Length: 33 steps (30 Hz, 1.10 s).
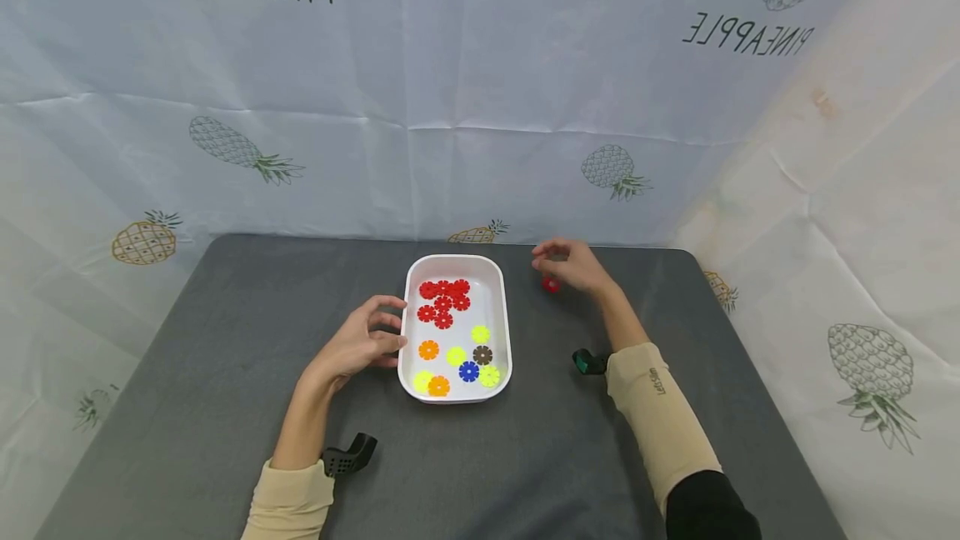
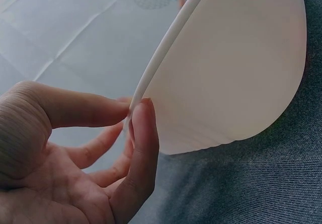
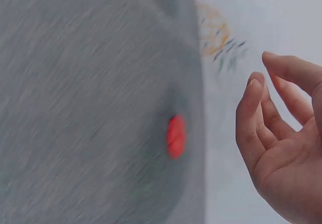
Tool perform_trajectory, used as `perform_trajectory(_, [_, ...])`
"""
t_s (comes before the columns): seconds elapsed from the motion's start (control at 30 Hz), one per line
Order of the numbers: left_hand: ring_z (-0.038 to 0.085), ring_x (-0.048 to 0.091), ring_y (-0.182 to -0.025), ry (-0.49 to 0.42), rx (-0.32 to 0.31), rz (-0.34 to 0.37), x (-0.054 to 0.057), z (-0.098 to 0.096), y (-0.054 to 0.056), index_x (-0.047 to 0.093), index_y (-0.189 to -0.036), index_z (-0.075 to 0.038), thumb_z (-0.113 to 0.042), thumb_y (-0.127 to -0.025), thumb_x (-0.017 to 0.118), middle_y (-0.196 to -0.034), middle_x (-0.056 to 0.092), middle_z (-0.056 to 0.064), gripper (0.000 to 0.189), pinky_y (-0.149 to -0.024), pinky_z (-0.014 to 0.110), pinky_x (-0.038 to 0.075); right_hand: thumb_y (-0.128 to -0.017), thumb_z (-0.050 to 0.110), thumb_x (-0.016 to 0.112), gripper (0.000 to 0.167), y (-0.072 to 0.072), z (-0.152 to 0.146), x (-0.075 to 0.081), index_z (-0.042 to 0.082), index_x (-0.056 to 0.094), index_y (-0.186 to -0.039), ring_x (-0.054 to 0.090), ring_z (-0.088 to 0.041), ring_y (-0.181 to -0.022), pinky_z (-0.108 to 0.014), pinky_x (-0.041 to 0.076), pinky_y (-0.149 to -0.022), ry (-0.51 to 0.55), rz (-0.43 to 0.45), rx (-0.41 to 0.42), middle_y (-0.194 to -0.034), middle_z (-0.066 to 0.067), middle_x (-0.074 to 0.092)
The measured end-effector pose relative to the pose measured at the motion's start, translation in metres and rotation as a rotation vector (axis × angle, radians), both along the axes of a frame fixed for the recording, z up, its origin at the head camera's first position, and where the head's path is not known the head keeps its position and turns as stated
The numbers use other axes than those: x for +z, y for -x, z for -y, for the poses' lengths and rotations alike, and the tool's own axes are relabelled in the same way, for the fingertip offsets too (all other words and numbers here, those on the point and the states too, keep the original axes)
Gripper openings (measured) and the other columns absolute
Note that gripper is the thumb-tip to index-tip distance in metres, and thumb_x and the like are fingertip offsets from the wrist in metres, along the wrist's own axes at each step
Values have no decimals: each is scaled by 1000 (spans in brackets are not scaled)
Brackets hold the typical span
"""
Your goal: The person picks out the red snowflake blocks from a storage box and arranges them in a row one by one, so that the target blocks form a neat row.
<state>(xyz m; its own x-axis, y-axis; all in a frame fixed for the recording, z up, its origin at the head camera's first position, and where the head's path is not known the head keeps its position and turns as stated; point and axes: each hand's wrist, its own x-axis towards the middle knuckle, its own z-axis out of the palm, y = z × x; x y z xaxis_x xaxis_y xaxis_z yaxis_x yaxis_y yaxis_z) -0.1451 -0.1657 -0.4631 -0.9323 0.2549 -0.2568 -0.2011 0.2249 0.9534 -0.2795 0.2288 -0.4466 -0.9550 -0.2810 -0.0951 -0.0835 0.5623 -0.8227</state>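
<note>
A white tray [image 1: 487,302] lies on the grey table with notched plastic discs in it. Red discs [image 1: 443,303] cluster in its far half; yellow, orange, blue and brown ones are spread over the near half. My left hand [image 1: 358,344] is at the tray's left side, pinching the rim [image 2: 166,45] between thumb and finger. Past the tray's right side, my right hand [image 1: 576,267] is raised over a lone red disc [image 1: 551,284] on the table. Its fingers are loosely bent with a gap to the thumb, and nothing is between them. That red disc [image 3: 175,137] looks blurred in the right wrist view.
The grey table [image 1: 247,340] ends at a white cloth [image 1: 450,173] printed with pineapples, just beyond the tray and the right hand. A black wrist mount [image 1: 350,454] sits at the left wrist, another mount [image 1: 590,362] at the right.
</note>
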Motion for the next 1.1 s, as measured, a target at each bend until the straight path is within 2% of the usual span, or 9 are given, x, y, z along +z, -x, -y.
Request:
perform_trajectory(0.13, [27, 75, -98, 1, 0, 0, -1, 0, 0, 42, -154, -5, -5, -96, 70, -129, 57, 26, 65, -78, 43, 69, -104, 19, 72, 27, -5, 20, 19, 7, 71, -129, 71, -42, -103, -46, 64, -80, 57, -21, 40, -122, -17, 72])
perform_trajectory(0.27, [26, 75, -98, 2, 1, 4, -1, 0, 0, 42, -154, -6, -5, -96, 70, -129, 58, 25, 64, -77, 43, 69, -103, 18, 73, 27, -7, 39, 32, 7, 72, -128, 76, -29, -105, -40, 66, -80, 109, -38, 95, -121, -16, 72])
perform_trajectory(0.33, [26, 75, -98, 5, 3, 8, -1, 0, 0, 43, -154, -6, -4, -96, 70, -129, 58, 25, 64, -77, 42, 69, -103, 18, 74, 27, -8, 49, 36, 7, 73, -127, 77, -24, -103, -43, 67, -81, 116, -53, 123, -121, -16, 73])
perform_trajectory(0.43, [27, 75, -99, 8, 2, 6, -1, 0, 0, 43, -154, -6, -3, -96, 70, -128, 58, 24, 64, -76, 41, 69, -102, 17, 75, 28, -9, 65, 39, 5, 73, -127, 79, -28, -102, -53, 67, -86, 126, -68, 161, -122, -17, 73])
perform_trajectory(0.5, [27, 75, -99, 9, 3, 5, -1, 0, 0, 43, -154, -6, -4, -97, 70, -128, 58, 24, 63, -76, 41, 69, -101, 15, 76, 29, -10, 75, 40, 2, 74, -126, 78, -33, -103, -56, 67, -88, 130, -74, 191, -122, -18, 73])
perform_trajectory(0.57, [27, 75, -99, 7, 1, 1, -1, 0, -1, 42, -154, -6, -4, -97, 70, -128, 58, 25, 64, -76, 41, 69, -100, 14, 77, 30, -10, 86, 41, -1, 74, -125, 78, -35, -102, -52, 67, -90, 126, -85, 225, -121, -19, 75])
perform_trajectory(0.77, [27, 75, -99, 2, 9, 8, -1, 1, 0, 42, -154, -6, -4, -97, 70, -128, 58, 25, 63, -76, 41, 69, -95, 11, 83, 31, -7, 115, 38, -4, 78, -121, 78, -28, -103, -33, 65, -93, 107, -128, 321, -124, -19, 78])
perform_trajectory(0.97, [24, 74, -95, 3, 4, 4, 0, -2, -1, 41, -155, -5, -5, -98, 69, -130, 57, 26, 63, -76, 41, 68, -95, 7, 82, 29, -5, 132, 29, -3, 78, -122, 78, -29, -107, -34, 65, -97, 115, -105, 371, -122, -20, 78])
perform_trajectory(1.1, [24, 72, -92, -3, 5, -1, 1, -3, -2, 41, -155, -5, -6, -97, 69, -132, 57, 27, 64, -75, 41, 68, -95, 7, 79, 30, -4, 138, 21, -1, 77, -124, 78, -27, -106, -34, 66, -92, 103, -47, 389, -120, -20, 78])
